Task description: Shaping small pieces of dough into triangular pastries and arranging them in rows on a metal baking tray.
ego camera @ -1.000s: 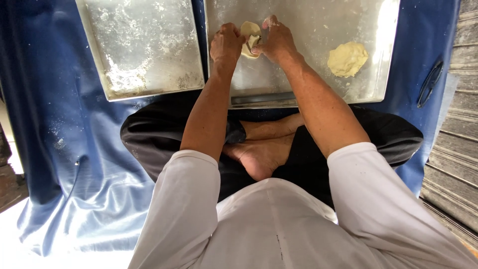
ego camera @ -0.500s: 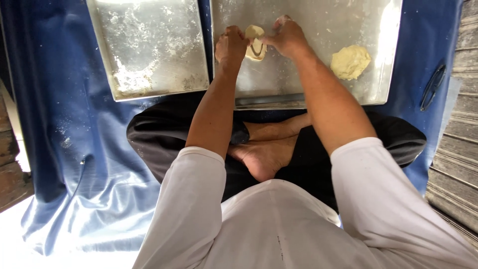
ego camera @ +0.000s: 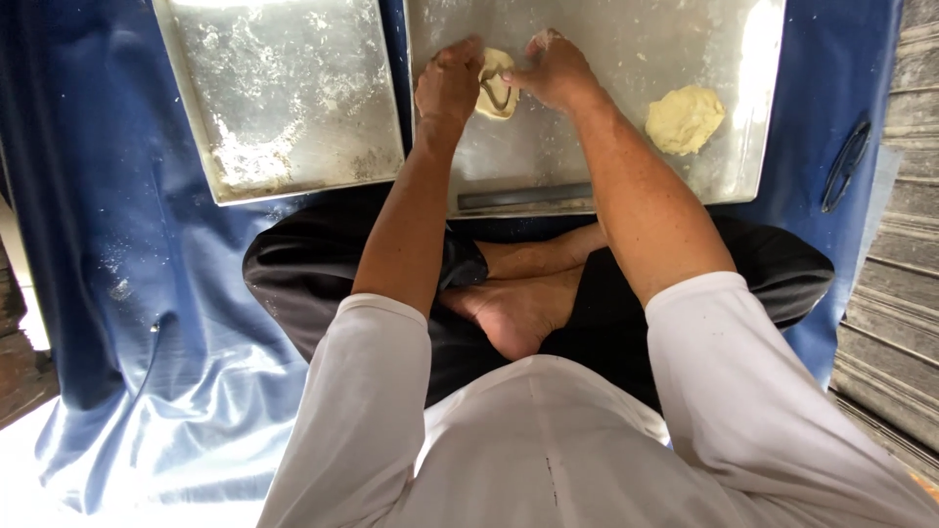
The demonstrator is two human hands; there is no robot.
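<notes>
A small pale piece of dough [ego camera: 495,90] with a curved fold in it lies on the right metal tray [ego camera: 626,127]. My left hand [ego camera: 448,86] presses against its left side. From the right, my right hand [ego camera: 556,70] pinches it with the fingertips. Both hands hold this dough between them. A larger lump of dough [ego camera: 684,118] rests further right on the same tray, untouched.
A second, floured metal tray [ego camera: 284,98] lies to the left. Both trays sit on a blue sheet [ego camera: 147,293]. My crossed legs and bare feet [ego camera: 518,303] are below the trays. A dark looped object [ego camera: 844,164] lies at the right, beside grey planks [ego camera: 900,293].
The view has shifted slightly. My hands stay on the small dough, and its fold now shows more between them.
</notes>
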